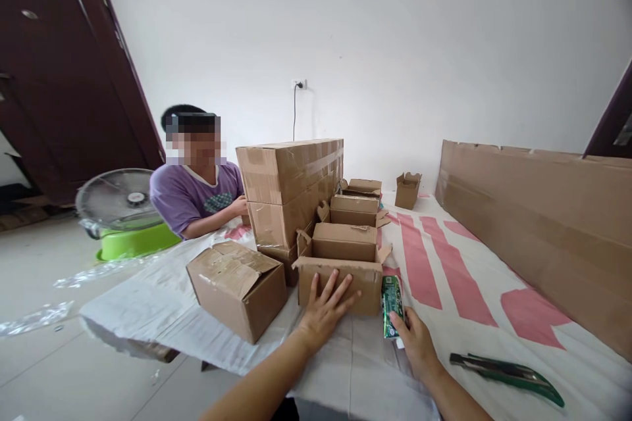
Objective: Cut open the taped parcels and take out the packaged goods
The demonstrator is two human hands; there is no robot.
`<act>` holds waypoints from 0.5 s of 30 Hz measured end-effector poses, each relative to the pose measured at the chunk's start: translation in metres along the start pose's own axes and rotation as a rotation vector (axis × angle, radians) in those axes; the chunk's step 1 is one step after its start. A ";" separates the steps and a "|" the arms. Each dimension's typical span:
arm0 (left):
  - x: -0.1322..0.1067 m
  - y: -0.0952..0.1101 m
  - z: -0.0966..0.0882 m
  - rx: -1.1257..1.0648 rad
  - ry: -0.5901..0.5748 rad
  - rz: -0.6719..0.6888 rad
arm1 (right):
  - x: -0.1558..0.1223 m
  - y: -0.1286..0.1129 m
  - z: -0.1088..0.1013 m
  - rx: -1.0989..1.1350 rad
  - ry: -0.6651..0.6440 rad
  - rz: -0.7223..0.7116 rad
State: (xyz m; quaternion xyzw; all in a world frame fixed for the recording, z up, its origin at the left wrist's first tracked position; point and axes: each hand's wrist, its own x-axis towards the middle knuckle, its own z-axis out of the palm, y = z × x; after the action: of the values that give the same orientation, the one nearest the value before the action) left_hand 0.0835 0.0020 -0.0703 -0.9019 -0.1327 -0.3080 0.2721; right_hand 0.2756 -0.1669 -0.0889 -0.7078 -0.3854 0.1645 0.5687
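Observation:
My left hand (328,309) lies with spread fingers against the near side of an open cardboard box (309,289). The box's flaps stand up, and its inside is mostly hidden from me. Just right of that box, my right hand (417,342) grips a shiny green printed pack (392,299) by its lower end, thumb on top. A small white piece shows at the pack's bottom end; I cannot tell what it is. Beyond the near box, another open cardboard box (353,210) stands in the same row. A green-handled box cutter (508,375) rests to the right of my right hand.
A tall stack of cardboard boxes (264,177) rises behind the row, with a taped box (232,283) to its left. A person (197,191) leans at the table's far left. A long cardboard panel (538,237) stands along the right. A fan (121,197) is on the floor.

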 end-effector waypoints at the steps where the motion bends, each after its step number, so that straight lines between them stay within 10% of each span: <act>1: 0.006 -0.006 0.003 0.009 -0.017 0.016 | 0.000 0.000 0.000 0.008 -0.009 0.003; 15: -0.012 -0.009 0.024 -0.103 -0.039 -0.096 | -0.001 -0.002 -0.004 0.057 -0.155 0.060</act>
State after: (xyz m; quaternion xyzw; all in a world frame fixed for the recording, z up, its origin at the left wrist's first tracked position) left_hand 0.0823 0.0221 -0.0905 -0.9132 -0.1650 -0.3093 0.2078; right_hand 0.2770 -0.1698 -0.0861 -0.6875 -0.4021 0.2466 0.5521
